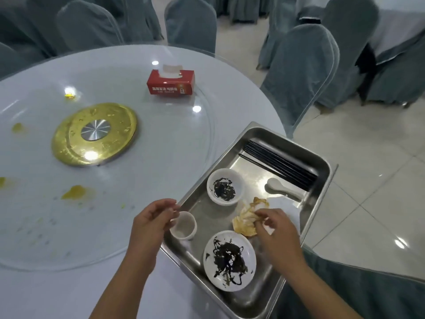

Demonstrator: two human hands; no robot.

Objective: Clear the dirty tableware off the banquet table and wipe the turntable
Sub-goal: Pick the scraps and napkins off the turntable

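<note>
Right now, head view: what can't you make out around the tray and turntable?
- Crumpled tissue: the right hand covers its near part.
- Small cup: the left hand hides its near rim; whether fingers touch it is unclear.
- Turntable: its left part is cut off by the frame edge.
- Tissue box: print too small to read.
- Tray: its near corner runs off the bottom edge.

A steel tray (271, 139) at the worktop's edge holds a sauce-smeared plate (230, 261), a dirty bowl (225, 186), a small cup (184, 225), black chopsticks (280, 164), a white spoon (281, 191) and a soiled napkin (245, 221). The glass turntable (161, 134), with its gold hub (69, 139), shows yellow spills (74, 192).
</note>
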